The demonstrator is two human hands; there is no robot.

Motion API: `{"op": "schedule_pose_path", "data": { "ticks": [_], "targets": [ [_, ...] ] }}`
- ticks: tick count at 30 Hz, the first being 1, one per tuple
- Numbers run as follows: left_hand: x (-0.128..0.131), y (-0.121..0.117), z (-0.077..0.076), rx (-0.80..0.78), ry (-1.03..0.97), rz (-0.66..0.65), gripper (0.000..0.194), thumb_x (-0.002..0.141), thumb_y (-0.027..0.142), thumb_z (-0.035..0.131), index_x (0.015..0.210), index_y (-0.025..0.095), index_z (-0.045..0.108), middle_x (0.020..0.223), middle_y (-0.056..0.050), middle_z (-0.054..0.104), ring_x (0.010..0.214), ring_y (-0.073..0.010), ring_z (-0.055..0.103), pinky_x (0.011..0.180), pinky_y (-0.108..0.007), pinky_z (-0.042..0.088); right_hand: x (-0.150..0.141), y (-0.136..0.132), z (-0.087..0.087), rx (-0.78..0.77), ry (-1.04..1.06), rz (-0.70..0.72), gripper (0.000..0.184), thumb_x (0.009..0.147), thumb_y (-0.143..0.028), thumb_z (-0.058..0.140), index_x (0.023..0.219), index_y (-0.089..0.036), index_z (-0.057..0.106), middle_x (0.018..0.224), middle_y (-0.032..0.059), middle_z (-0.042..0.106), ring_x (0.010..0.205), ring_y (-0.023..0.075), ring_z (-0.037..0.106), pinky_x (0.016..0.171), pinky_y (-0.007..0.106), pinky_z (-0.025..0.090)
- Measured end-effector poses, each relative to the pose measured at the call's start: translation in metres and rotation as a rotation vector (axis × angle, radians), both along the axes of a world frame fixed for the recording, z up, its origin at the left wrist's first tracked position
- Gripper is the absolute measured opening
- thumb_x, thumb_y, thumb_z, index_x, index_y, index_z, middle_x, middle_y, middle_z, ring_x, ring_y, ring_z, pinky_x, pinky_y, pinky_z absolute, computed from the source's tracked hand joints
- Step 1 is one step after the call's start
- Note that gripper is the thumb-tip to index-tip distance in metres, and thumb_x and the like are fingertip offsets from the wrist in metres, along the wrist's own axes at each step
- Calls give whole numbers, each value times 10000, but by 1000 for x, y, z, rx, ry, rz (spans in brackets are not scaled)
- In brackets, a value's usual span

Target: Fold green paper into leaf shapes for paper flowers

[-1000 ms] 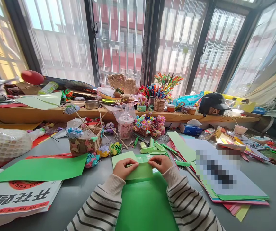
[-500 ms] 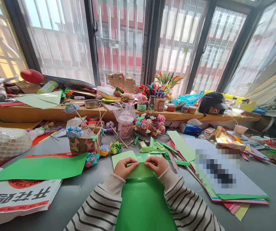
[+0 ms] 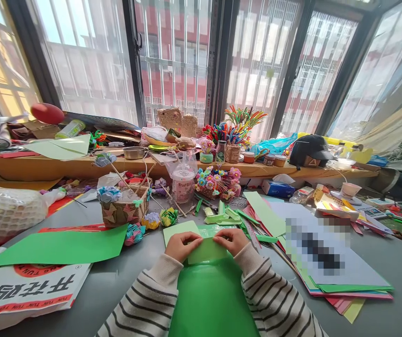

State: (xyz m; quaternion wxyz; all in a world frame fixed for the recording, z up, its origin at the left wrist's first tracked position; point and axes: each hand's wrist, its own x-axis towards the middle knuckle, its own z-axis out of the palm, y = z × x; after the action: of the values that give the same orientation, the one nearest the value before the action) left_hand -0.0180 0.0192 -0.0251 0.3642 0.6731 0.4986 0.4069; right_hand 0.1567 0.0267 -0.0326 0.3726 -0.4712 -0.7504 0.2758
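Between my hands is a small light green sheet of paper (image 3: 208,251), held near its top edge. My left hand (image 3: 182,245) pinches it at the upper left, thumb and fingertips together. At the upper right, my right hand (image 3: 233,241) pinches the same edge. Beneath lies a shiny green sheet (image 3: 213,299) reaching toward my body. Another pale green paper square (image 3: 180,228) lies just behind my left hand. Folded green paper strips (image 3: 223,216) are heaped beyond my right hand.
A stack of coloured paper (image 3: 348,267) lies to the right, and a green sheet (image 3: 63,245) on a printed bag (image 3: 28,285) to the left. Behind stand a cardboard basket (image 3: 121,214), a lidded cup (image 3: 183,185) and a tissue box (image 3: 277,188). Craft supplies crowd the window ledge (image 3: 63,167).
My right hand has slid a little left along the paper's top edge, then slightly back right. My left hand stays in nearly the same place, still pinching the paper.
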Motion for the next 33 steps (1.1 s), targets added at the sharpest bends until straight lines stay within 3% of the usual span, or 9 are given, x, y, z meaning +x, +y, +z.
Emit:
{"op": "schedule_pose_path", "data": {
  "ticks": [10, 15, 18, 22, 33],
  "targets": [
    [-13, 11, -12, -18, -132, 142, 221, 521, 366, 583, 553, 152, 623, 512, -22, 619, 516, -154, 557, 537, -243, 443, 18, 12, -8, 12, -23, -80, 212, 640, -335, 512, 636, -172, 648, 544, 20, 595, 489, 122, 473, 465, 230, 354],
    [-15, 14, -15, 36, -210, 258, 252, 545, 382, 559, 647, 157, 611, 610, -34, 644, 607, -166, 585, 612, -253, 454, 19, 13, -10, 6, -24, -102, 203, 630, -327, 516, 624, -172, 647, 522, 10, 580, 479, 114, 460, 444, 218, 337],
    [-6, 10, -14, 63, -164, 149, 279, 566, 379, 548, 732, 166, 617, 753, -46, 649, 691, -172, 583, 596, -236, 454, 11, 9, -8, -23, -7, -9, 201, 645, -324, 506, 633, -177, 643, 547, 10, 592, 505, 120, 483, 475, 221, 357],
    [2, 2, -9, 116, 94, -17, 215, 620, 351, 512, 638, 173, 632, 681, -43, 650, 684, -174, 572, 623, -239, 430, 2, 2, -4, -40, -16, 22, 203, 651, -316, 506, 648, -162, 639, 582, 26, 608, 526, 130, 508, 490, 226, 380],
    [4, 0, -6, 210, 246, -100, 255, 673, 332, 458, 666, 146, 633, 674, -57, 644, 649, -158, 563, 605, -225, 412, -6, -3, -2, -9, -21, 78, 192, 664, -287, 494, 651, -152, 631, 615, 31, 617, 601, 143, 547, 584, 236, 421]
  ]
}}
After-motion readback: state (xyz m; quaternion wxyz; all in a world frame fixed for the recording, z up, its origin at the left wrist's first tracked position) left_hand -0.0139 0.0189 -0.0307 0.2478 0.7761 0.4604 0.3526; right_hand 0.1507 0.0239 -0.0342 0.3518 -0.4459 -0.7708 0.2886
